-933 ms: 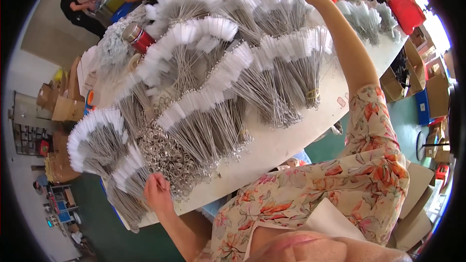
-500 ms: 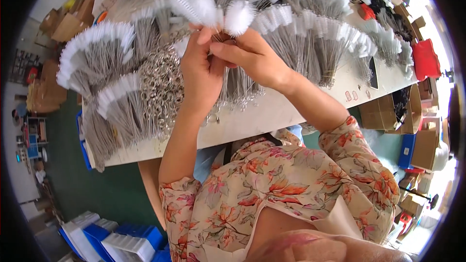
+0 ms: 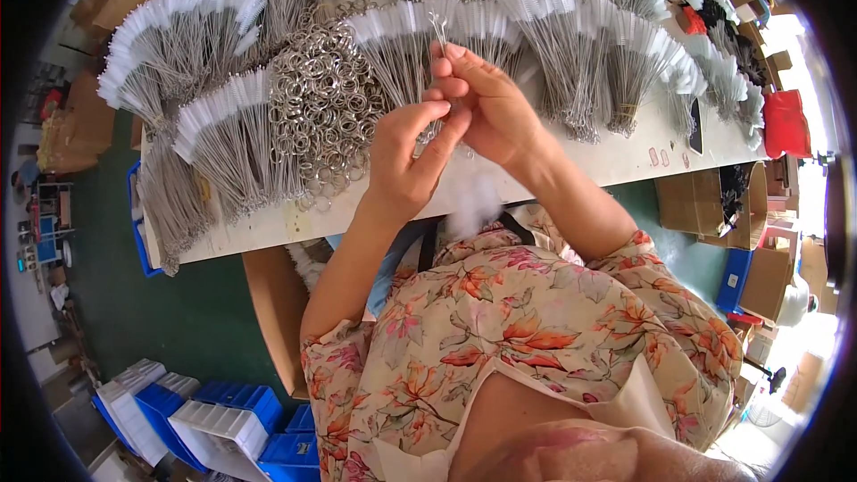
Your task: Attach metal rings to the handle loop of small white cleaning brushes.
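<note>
My right hand [image 3: 491, 107] is closed around a small bunch of wire tube brushes, held above the table's near edge. Their thin looped wire ends [image 3: 438, 27] stick up past my fingertips. Below the hand hang the white bristle heads [image 3: 473, 205], smeared by motion. The thumb and forefinger of my left hand [image 3: 406, 152] come together at the stems, just under the right fingers; the exact contact is partly hidden. Beyond my hands, more tube brushes [image 3: 388, 49] lie in bunches. A heap of metal split rings [image 3: 321, 98] sits left of my hands.
Brush bunches [image 3: 183, 36] cover much of the white table [image 3: 402, 225]. At the right end hangs a red bag [image 3: 786, 125], with an open cardboard box [image 3: 705, 205] below. A dark flat object [image 3: 695, 125] lies near the edge. Blue and white bins [image 3: 223, 428] stand on the floor at left.
The brushes in my hands have turned over: bristle heads pointed up before, and now hang down with the loops on top. Both hands have come nearer to me.
</note>
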Demonstrator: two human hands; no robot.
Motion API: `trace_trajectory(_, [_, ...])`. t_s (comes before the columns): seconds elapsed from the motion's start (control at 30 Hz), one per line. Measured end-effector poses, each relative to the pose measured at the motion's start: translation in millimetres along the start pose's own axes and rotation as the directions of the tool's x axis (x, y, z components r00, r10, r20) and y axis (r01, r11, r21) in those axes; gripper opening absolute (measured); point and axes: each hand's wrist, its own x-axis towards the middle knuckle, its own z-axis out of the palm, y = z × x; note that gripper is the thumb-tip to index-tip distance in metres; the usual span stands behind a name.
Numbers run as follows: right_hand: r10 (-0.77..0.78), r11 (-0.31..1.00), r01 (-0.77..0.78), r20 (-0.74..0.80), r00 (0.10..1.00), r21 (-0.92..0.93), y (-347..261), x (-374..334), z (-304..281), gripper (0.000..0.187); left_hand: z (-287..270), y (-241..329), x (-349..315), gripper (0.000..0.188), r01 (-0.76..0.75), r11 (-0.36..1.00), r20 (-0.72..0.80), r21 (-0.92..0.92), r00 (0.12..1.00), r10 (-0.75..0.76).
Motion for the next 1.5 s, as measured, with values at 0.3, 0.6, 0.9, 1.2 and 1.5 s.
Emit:
trace_trajectory(0.3, [0.232,0.165,0.384,0.415,0.88,-0.908,9.1,-46.2,12.4,0.012,-33.2,23.0,0.6,0.088,0.68,0.388,0.504,-0.622,0.727,-0.466])
trace_trajectory(0.6, [0.66,0.507,-0.353,0.09,0.746,-0.787,-6.9,-60.8,-2.6,0.023,-54.6,26.7,-22.8,0.014,0.486,0.758,0.358,-0.434,0.866,-0.35])
trace_trajectory(0.9, [0.283,-0.861,0.268,0.03,0.959,-0.432,-9.3,-83.4,-68.7,0.009,-95.5,-77.7,-37.1,0.016,0.183,0.893,0.502,0.411,0.773,-0.389])
trace_trajectory(1.2, [0.017,0.047,0.23,0.231,0.973,-0.972,6.2,-57.6,-35.1,0.013,-86.8,-89.0,-15.2,0.012,0.326,0.915,0.449,0.239,0.798,-0.402])
trace_trajectory(1.5, [0.053,0.677,0.112,0.2,0.978,-0.727,9.1,-28.4,11.0,0.014,-52.1,-5.8,9.9,0.011,0.719,0.664,0.222,-0.208,0.695,-0.684])
